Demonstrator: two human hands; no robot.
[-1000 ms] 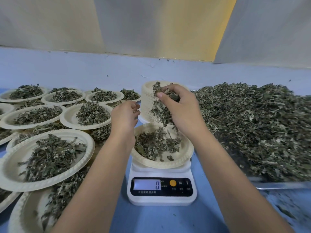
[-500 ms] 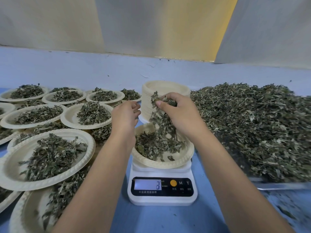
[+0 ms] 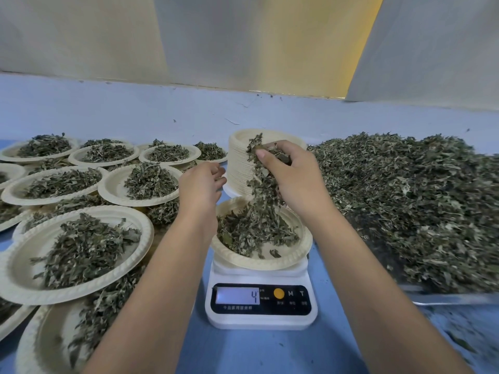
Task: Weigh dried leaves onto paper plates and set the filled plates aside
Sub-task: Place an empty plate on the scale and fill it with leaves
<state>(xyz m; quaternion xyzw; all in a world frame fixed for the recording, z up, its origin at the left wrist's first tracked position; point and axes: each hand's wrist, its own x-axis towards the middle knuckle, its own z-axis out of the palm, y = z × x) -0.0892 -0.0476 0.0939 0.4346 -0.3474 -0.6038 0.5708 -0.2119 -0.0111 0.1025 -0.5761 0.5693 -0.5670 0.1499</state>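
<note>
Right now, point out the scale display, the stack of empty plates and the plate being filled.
scale display (image 3: 235, 295), head view, lit screen left of the digit.
stack of empty plates (image 3: 238, 171), head view, ribbed left side.
plate being filled (image 3: 294, 255), head view, bare near-right rim.

Prob. small herb-packing wkshop: bulk leaf heap (image 3: 405, 211), digital scale (image 3: 260, 317), rows of filled plates (image 3: 21, 263).

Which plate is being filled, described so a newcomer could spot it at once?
Find the white digital scale at the centre front of the blue table. The plate sits on top of it, under the right hand that holds dried leaves. Unlike the filled plates spread on the left, it alone rests on the scale.
</note>
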